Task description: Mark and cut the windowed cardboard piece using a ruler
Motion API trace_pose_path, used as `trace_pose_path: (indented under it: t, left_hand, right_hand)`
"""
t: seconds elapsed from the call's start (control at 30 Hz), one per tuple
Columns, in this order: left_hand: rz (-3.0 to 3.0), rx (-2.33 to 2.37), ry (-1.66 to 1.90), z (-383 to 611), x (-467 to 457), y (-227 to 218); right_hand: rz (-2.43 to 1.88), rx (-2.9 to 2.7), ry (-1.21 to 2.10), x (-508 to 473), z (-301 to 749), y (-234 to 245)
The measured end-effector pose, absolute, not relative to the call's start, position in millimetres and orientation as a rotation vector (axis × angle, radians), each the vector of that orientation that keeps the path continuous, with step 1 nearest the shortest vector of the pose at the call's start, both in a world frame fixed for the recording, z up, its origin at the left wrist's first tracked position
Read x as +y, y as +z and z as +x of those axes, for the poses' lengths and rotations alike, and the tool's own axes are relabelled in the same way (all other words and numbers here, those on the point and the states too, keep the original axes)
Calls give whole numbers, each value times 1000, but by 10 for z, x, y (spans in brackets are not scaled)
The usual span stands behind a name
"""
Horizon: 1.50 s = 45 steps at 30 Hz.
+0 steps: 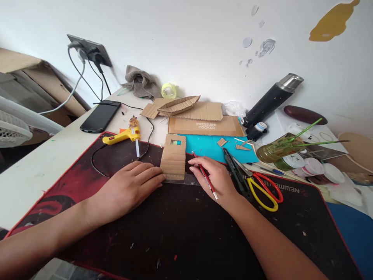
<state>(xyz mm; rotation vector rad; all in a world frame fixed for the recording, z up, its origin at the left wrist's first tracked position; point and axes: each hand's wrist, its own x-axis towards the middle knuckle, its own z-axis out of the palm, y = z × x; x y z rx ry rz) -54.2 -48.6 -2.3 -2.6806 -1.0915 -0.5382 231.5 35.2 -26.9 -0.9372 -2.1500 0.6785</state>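
A cut cardboard piece (pixel 174 157) with a small rectangular hole near its far end lies on the dark mat. Across its near edge runs a clear ruler (pixel 190 179), which extends to the right of it. My left hand (pixel 135 182) rests flat, fingers stretched together, their tips on the near left corner of the cardboard and the ruler's end. Between the thumb and fingers of my right hand (pixel 214 177) is a red and black pencil (pixel 207 181). Its point faces away from me, just right of the cardboard and apart from it.
A yellow glue gun (pixel 122 136) and its cord lie left, near a black phone (pixel 100 116). Right of my right hand are a utility knife (pixel 237 173) and scissors (pixel 266 192). Cardboard sheets (pixel 205 125), a blue sheet (pixel 204 146), a flask (pixel 271 99) and paint jars (pixel 313 168) stand beyond.
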Motion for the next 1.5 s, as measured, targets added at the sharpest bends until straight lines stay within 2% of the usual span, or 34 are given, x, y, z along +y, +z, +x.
trace_pose_path:
  t: [0.2,0.5,0.93,1.5]
  left_hand:
    - [-2642,-880,-332,-563,-464,92]
    - [-2661,-808,-286,-679,-449,70]
    - [-2739,-937,-345,-798,-504,-138]
    - [-2816,-1066,-415,-888,-564,-161]
  right_hand:
    - [-942,-2149,695,348,2319,-236]
    - [-970,-2124,768,351,2329,-158]
    - [-1023,-2110,841,362,2325,-138]
    - [-1147,-2027,896,357,2323,-130]
